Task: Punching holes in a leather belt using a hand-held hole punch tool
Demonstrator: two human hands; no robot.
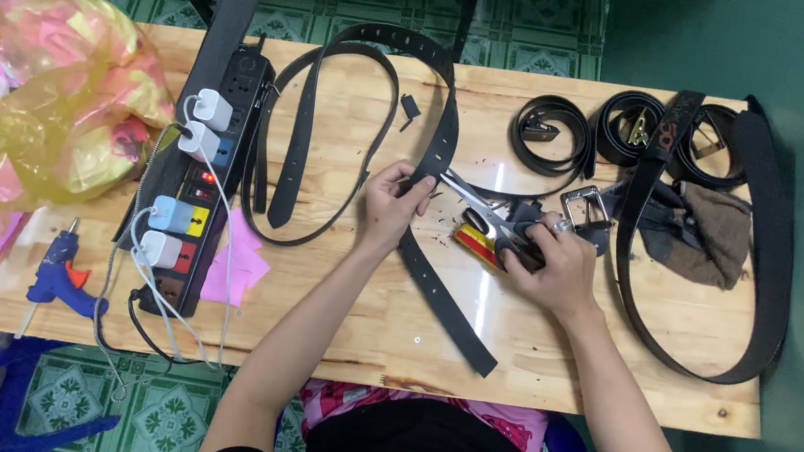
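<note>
Black belts (about five); left hand point(393, 199) pinches one belt point(439, 161), right hand point(553, 268) one scissors point(485, 214).

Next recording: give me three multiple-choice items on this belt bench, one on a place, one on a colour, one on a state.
1. Where does the glue gun lie?
A. at the table's left end
B. among the coiled belts
C. under the scissors

2. What colour is its body?
A. red
B. blue
C. green

3. What is the right hand doing?
A. resting flat
B. holding scissors at the black belt
C. lifting a buckle

Answers: 1 A, it lies left of the power strip; 2 B, blue with an orange trigger; 3 B, the blades meet the strap that the left hand pinches.
</note>
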